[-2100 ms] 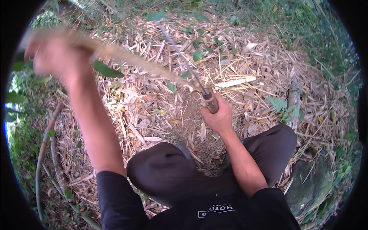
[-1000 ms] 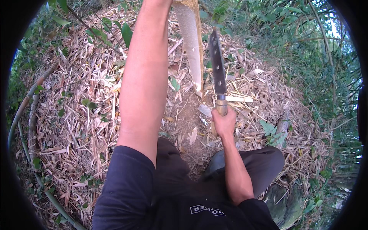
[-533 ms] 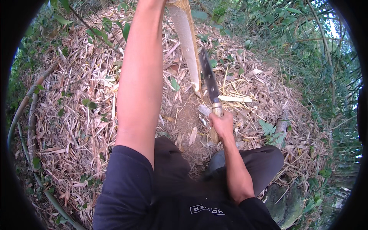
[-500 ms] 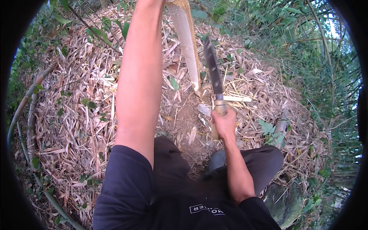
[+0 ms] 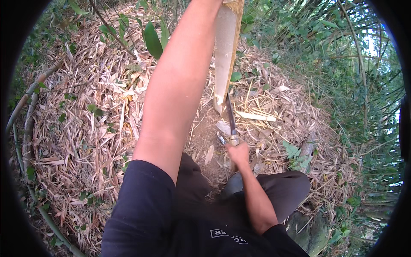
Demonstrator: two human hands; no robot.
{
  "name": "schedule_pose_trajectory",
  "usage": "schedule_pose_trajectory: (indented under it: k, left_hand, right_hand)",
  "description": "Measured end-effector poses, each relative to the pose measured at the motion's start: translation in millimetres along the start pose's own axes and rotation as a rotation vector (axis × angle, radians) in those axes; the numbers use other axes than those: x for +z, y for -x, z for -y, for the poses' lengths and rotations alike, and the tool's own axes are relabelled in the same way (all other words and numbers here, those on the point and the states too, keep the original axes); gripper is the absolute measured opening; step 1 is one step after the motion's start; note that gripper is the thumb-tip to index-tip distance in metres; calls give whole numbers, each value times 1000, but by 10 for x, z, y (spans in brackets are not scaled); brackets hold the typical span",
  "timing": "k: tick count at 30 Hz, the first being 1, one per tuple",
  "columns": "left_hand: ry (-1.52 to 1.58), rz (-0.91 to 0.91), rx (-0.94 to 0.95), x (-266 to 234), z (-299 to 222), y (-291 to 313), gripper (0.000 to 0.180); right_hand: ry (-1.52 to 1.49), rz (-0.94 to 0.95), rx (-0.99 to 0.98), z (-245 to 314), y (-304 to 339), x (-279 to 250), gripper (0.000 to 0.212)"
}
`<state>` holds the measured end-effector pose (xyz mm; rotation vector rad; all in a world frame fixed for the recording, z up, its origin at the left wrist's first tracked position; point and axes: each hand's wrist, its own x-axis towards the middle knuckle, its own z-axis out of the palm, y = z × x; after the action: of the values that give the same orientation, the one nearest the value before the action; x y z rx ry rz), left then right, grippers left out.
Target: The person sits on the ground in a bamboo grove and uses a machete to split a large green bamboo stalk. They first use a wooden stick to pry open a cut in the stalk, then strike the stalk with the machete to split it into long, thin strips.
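Your knife blade (image 5: pixel 230 115) looks dull dark metal, w/ a wooden-looking handle. Bamboo piece (image 5: pixel 224 51), top centre, shows pale, smooth, matt cut wood. Ground litter (image 5: pixel 85 128) at left: dry, rough, papery leaves.

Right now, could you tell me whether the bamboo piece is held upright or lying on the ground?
Upright: the bamboo piece runs up out of frame, its lower tip by the knife blade, above the leaf litter.

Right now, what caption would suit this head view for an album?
Right hand sets a knife against the cut tip of a bamboo pole, left arm raised along it, above dry leaves.
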<state>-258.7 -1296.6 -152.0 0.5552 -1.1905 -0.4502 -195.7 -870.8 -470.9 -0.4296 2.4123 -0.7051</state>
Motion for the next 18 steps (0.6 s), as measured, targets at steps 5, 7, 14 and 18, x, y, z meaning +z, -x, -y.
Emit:
schedule_pose_trajectory:
  k: [5,7,14,18]
  left_hand:
    - [147,119,-252,-237,-24,-83,71]
    - [276,162,-299,-373,-78,-53,71]
    - [400,192,-332,-243,-260,138,75]
    - [316,228,-174,-97,-295,190,78]
  right_hand:
    - [139,102,69,168,-100,-272,43]
    - [170,129,78,408,-11,-373,47]
    - [1,241,24,737,18,-684,31]
    - [9,-22,-77,46,89,-38,23]
